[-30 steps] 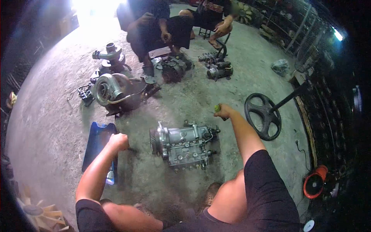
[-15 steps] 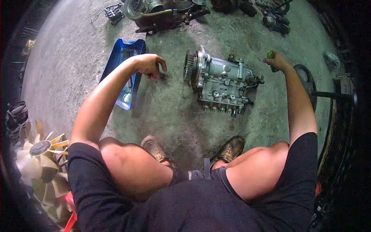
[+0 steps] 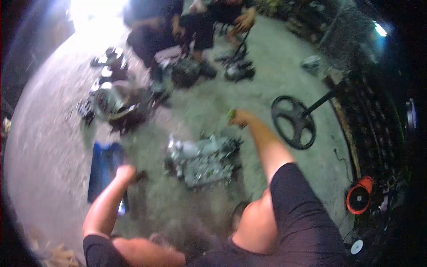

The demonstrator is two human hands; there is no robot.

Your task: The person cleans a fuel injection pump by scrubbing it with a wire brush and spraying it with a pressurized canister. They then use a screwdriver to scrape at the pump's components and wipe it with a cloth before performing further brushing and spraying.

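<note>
A silvery metal pump with rows of fittings (image 3: 202, 160) lies on the concrete floor in front of me, blurred. Beyond its right end, my right hand (image 3: 240, 118) is closed round a small yellow-green object (image 3: 231, 115). My left hand (image 3: 128, 172) hovers at the right side of a blue tray (image 3: 100, 171), left of the pump. Motion smears its fingers, and I cannot make out anything in it.
Large engine parts (image 3: 118, 102) lie at the upper left. Beyond them are people in dark clothes (image 3: 155, 31) with more parts at their feet. A steering wheel (image 3: 293, 122) stands at the right, with an orange fan (image 3: 359, 196) lower down.
The view has tilted up and swung right, bringing other people, the whole steering wheel and the orange fan into sight. My right hand still holds the yellow-green object.
</note>
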